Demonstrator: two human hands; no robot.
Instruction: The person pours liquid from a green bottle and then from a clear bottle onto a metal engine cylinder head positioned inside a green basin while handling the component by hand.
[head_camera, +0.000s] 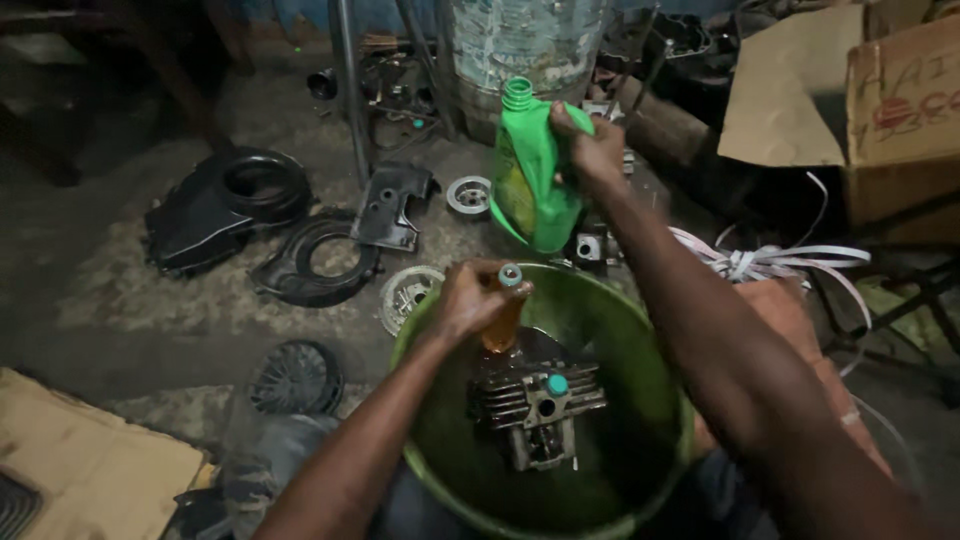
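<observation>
My right hand (592, 150) grips a green plastic bottle (533, 170) with no cap, held upright above the far rim of a green basin (655, 385). My left hand (468, 296) holds a small clear bottle of amber liquid (503, 318) over the basin, a teal cap at its top. Inside the basin lies a dark finned engine cylinder (535, 400) with a teal cap (557, 384) resting on it.
Black plastic engine covers (225, 205), a ring-shaped housing (315, 265), round metal parts (468, 193) and a fan wheel (295, 377) lie on the dirty floor to the left. Cardboard boxes (880, 100) stand at the right, white straps (770, 262) beside them, cardboard (80, 460) at lower left.
</observation>
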